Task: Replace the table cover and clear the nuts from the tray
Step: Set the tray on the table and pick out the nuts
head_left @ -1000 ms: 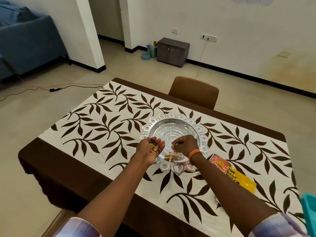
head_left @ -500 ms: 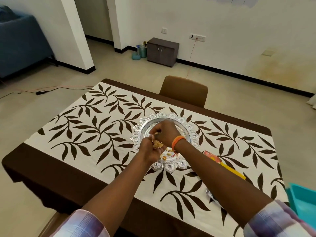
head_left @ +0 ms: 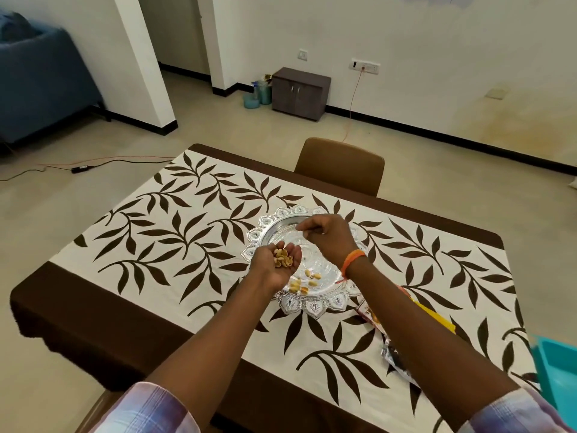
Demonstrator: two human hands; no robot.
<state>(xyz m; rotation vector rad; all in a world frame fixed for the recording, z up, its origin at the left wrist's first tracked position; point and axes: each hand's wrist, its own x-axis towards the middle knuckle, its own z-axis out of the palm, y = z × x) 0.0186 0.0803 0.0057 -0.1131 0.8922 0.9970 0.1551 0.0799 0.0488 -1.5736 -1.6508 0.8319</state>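
An ornate silver tray (head_left: 312, 306) sits mid-table on a white cover with brown leaf print (head_left: 175, 232). Several nut shells (head_left: 304, 282) lie in the tray's near part. My left hand (head_left: 274, 264) is cupped palm-up over the tray's left rim and holds a small heap of shells (head_left: 282, 257). My right hand (head_left: 327, 234), with an orange band at the wrist, hovers over the tray's centre with fingers loosely curled and nothing visible in them.
A yellow-and-red snack packet (head_left: 437, 317) and a silvery wrapper (head_left: 396, 360) lie right of the tray under my right forearm. A teal bin (head_left: 559, 370) is at the right edge. A brown chair (head_left: 340, 165) stands at the table's far side.
My right hand picked shells from the tray, dropped them into my cupped left palm, and has now lifted away toward the tray's far side. The left hand's heap has grown.
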